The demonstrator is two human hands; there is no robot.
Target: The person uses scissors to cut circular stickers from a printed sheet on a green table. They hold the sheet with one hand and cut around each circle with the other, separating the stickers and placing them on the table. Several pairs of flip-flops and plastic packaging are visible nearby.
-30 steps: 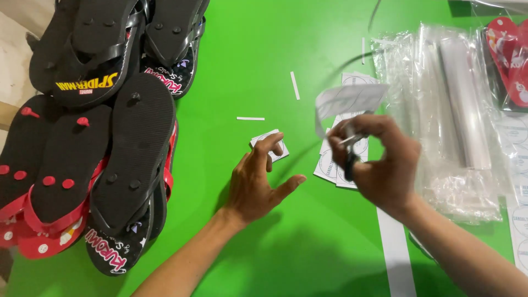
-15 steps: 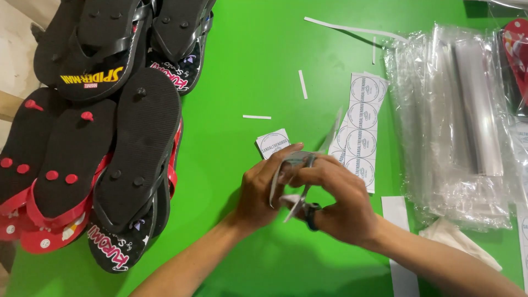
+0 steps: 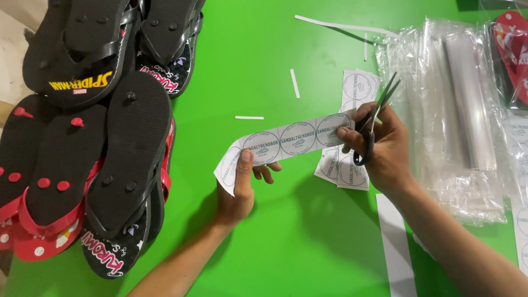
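Observation:
A long white paper strip of round printed labels (image 3: 286,142) is stretched between my hands above the green table (image 3: 258,49). My left hand (image 3: 242,184) pinches the strip's left end between thumb and fingers. My right hand (image 3: 379,148) pinches its right end and also holds black-handled scissors (image 3: 374,118), whose slightly parted blades point up and to the right. A sheet of the same round labels (image 3: 352,165) lies on the table under my right hand.
Black and red flip-flops (image 3: 99,143) are piled at the left. A stack of clear plastic bags (image 3: 456,115) lies at the right, with another red sandal (image 3: 514,49) at the top right. Thin paper offcuts (image 3: 295,83) and white strips (image 3: 393,242) are scattered about.
My hands were close together over the labels; they have drawn apart and pulled the label strip out flat. The scissors now point upward in my right hand.

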